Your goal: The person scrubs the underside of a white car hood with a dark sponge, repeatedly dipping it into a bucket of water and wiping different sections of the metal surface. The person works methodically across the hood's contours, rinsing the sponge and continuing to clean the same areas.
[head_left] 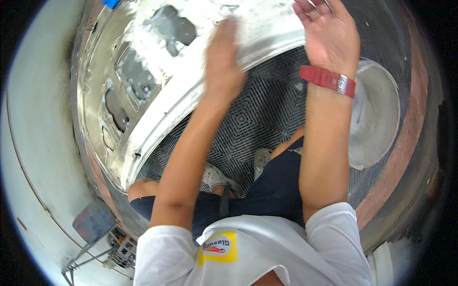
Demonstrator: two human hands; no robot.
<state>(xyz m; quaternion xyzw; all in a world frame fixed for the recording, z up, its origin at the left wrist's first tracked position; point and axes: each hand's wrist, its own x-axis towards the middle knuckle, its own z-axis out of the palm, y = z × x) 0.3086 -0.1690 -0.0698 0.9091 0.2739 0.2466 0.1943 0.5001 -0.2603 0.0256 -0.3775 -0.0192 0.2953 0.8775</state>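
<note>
A large white metal car-body panel (191, 71) lies before me, its curved edge toward my legs. Irregular cutouts pierce it, and its surface looks wet and shiny. Over its near edge is my left hand (224, 64), smeared by motion, so its fingers and any contact with the panel are unclear. To the right, my right hand (331, 40) is held palm up beside the panel's edge. Gaps show between its slightly bent fingers, which the upper edge partly cuts off; nothing is visible in the palm. A red wristband (327, 80) circles that wrist.
A whitish round tub (377, 119) stands on the floor to my right, partly behind my forearm. Dark patterned matting (248, 114) lies beneath my feet. At the lower left, a grey seat-like pad (94, 221) on a metal frame stands near a pale wall (38, 128).
</note>
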